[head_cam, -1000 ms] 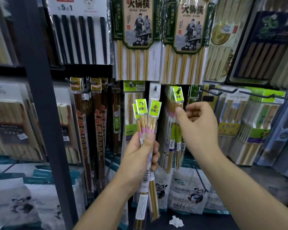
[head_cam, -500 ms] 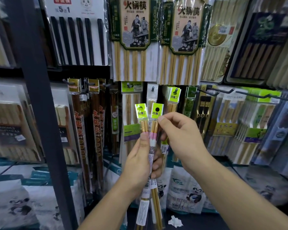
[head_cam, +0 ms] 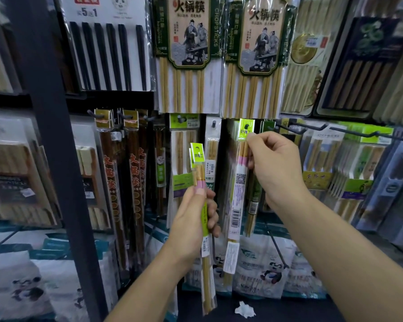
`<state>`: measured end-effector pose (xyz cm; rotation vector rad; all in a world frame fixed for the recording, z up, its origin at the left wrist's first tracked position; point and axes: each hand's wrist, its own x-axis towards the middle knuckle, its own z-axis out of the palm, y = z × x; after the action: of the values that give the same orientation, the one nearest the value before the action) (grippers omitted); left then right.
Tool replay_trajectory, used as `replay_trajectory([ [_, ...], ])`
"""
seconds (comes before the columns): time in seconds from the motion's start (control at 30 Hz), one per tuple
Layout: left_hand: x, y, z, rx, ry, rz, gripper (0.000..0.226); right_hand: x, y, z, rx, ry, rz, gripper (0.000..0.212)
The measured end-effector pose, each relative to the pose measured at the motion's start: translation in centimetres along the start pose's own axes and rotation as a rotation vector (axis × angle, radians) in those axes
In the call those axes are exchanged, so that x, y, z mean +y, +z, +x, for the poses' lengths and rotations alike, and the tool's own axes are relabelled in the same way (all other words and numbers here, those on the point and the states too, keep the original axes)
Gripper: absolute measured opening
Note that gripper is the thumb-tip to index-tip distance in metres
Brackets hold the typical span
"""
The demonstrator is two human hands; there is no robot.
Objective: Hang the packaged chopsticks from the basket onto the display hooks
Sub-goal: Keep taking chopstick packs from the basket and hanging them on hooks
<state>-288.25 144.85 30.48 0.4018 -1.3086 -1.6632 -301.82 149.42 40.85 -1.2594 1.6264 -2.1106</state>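
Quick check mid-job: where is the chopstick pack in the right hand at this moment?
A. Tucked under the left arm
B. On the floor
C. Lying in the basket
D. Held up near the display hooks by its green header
D: the right hand pinches the pack at its green header, raised by the hooks; the left hand holds other packs.

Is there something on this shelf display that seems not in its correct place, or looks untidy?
A crumpled white scrap of paper lies on the dark bottom ledge under the hanging packs; it looks like litter. Nothing else stands out.
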Motion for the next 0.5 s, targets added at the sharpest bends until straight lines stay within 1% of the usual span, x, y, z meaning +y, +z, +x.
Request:
replay_trajectory([
  [0.13, 0.34, 0.16, -0.36, -0.011, 0.044, 0.055, 0.027, 0.41, 0.11, 0.28, 0.017, 0.021, -0.01, 0.029],
  [0.27, 0.4, 0.2, -0.42, -0.023, 0.055, 0.062, 0.026, 0.33, 0.27, 0.52, 0.019, -0.006, -0.002, 0.031],
  [0.4, 0.57, 0.27, -0.46, -0.021, 0.056, 0.063, 0.028, 0.33, 0.38, 0.82, 0.028, -0.024, -0.012, 0.035],
  [0.5, 0.76, 0.36, -0.54, -0.019, 0.058, 0.055, 0.037, 0.81, 0.28, 1.02, 0.045, -0.005, -0.043, 0.034],
])
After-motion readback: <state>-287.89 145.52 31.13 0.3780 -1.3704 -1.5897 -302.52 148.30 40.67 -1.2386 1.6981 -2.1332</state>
